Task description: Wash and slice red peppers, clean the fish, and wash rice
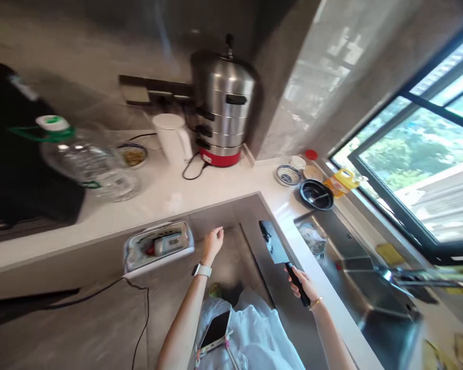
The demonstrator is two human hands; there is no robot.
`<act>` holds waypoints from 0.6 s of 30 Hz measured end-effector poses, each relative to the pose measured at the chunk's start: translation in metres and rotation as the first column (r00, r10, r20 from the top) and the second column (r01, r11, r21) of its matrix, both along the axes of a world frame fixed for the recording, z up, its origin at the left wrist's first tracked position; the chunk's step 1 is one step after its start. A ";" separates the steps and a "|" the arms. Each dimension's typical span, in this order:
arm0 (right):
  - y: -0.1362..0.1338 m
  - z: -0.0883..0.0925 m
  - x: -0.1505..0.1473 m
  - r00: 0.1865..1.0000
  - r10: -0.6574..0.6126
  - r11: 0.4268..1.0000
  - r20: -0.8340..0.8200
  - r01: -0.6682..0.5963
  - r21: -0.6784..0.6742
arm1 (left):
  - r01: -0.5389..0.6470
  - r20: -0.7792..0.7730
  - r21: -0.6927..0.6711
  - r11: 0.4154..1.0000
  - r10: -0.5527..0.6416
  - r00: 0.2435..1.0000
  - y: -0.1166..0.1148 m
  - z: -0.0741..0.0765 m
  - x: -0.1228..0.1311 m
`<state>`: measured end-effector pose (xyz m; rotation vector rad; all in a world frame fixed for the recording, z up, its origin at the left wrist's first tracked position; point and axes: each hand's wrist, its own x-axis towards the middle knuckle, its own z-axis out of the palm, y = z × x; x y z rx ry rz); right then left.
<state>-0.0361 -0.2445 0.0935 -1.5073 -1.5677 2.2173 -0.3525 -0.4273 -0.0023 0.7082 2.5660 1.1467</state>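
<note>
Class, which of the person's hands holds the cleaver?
The right hand grips the cleaver; the left hand, with a watch at its wrist, shows nothing held.

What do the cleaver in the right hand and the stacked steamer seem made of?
Cleaver: blade likely polished steel, given its mirror-like reflections; smooth-looking black handle perhaps plastic or wood. Steamer: probably satin stainless steel, from its silvery highlights; its red base could be plastic or painted metal.

A cleaver (274,245) is gripped by the right hand (304,286); the left hand (214,241) is held forward (near a bin (190,241)).
</note>
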 end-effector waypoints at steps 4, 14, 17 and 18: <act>0.038 0.011 0.110 0.957 -0.289 0.949 -0.018 0.289 0.126 | 0.308 -0.052 0.296 0.904 -0.307 0.950 0.122 0.048 0.068; 0.094 0.003 0.296 0.732 -0.680 0.715 0.045 0.649 0.259 | 0.752 -0.067 0.351 0.558 -0.786 0.614 0.344 0.065 0.276; 0.116 -0.004 0.325 0.679 -0.734 0.664 0.024 0.710 0.236 | 0.872 -0.099 0.344 0.349 -0.910 0.403 0.382 0.063 0.354; 0.124 -0.006 0.331 0.662 -0.749 0.649 0.023 0.727 0.222 | 0.900 -0.088 0.332 0.283 -0.941 0.328 0.392 0.062 0.381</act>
